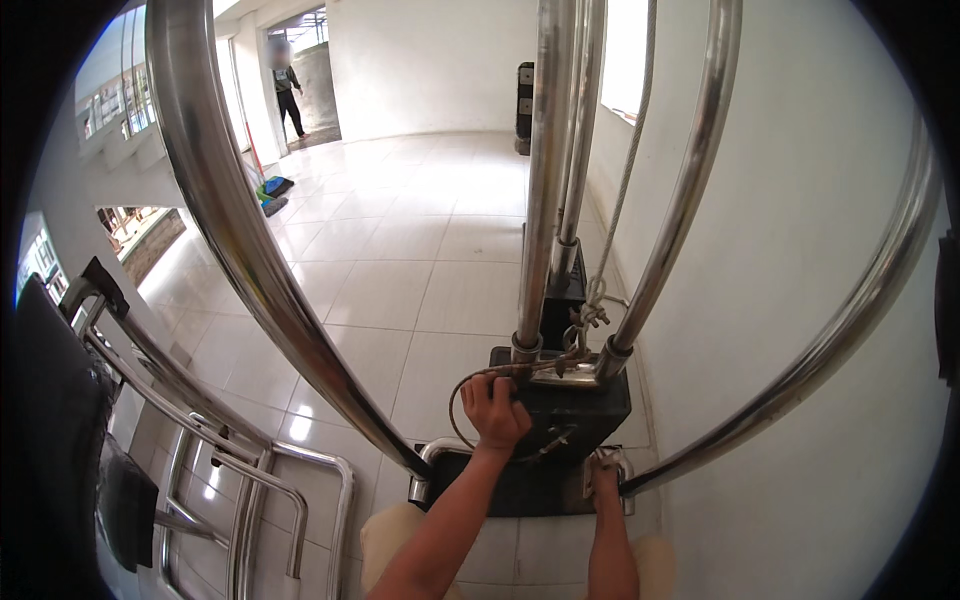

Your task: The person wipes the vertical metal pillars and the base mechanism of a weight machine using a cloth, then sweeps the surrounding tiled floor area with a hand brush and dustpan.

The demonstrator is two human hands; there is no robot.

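My left hand point(495, 412) is raised beside the top left edge of a black weight block point(592, 420), its fingers curled near a thin brown cord point(452, 409) that loops round to its left. Whether the fingers grip the cord cannot be told. Low on the right, my right hand point(605, 476) touches the chromed frame end at the base; its fingers are partly hidden. Two chrome guide tubes point(679, 217) meet a crossbar on top of the block. A grey rope point(626, 176) comes down to a knot point(592, 309) above it.
Thick chrome uprights point(255, 247) flank the base. A padded exercise machine with a bent tubular frame point(255, 480) stands at left. A white wall point(780, 225) runs close on the right. Brooms point(274, 187) lean farther back. A person point(286, 90) stands in the far doorway.
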